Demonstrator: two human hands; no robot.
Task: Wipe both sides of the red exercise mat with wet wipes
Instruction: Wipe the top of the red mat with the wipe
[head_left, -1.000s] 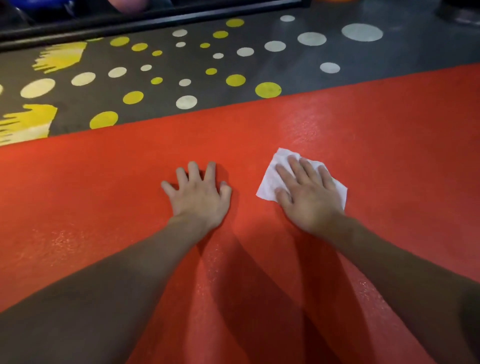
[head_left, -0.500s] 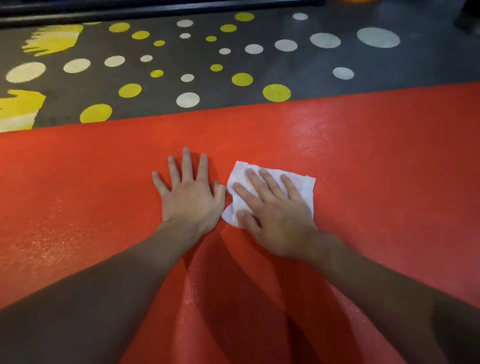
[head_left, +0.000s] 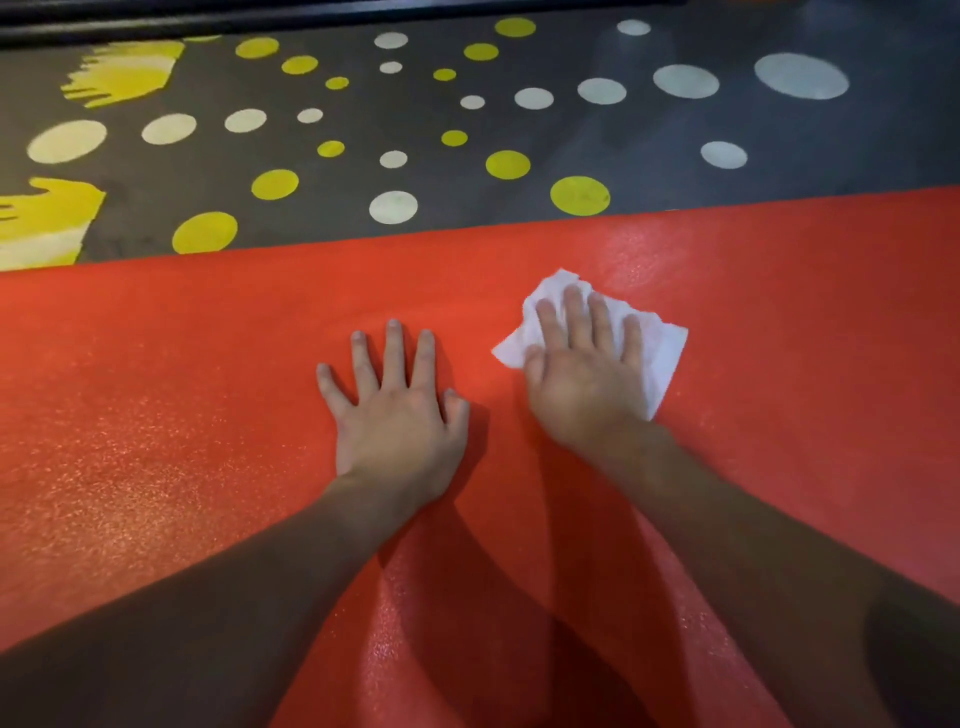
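The red foam exercise mat (head_left: 208, 415), textured and glistening in patches, lies flat on the floor and fills the near ground under both forearms. The person's left hand (head_left: 397, 415) rests palm down on it with fingers straight and spread. It holds nothing, and I take it to be bracing the body.

Half a second ago the right hand (head_left: 587, 374) had swept in almost against the left hand's thumb. Now it has swung back out to the right of the left hand and a little beyond it, taking the crumpled white wet wipe (head_left: 660, 353) along. That looks like one more side-to-side stroke, so this face seems mid-wipe, with the flip to come.

The right hand presses flat on the wipe, fingers straight and close together, gripping nothing. Beyond the left hand the mat ends at a dark floor (head_left: 649, 140) with yellow and white dots.
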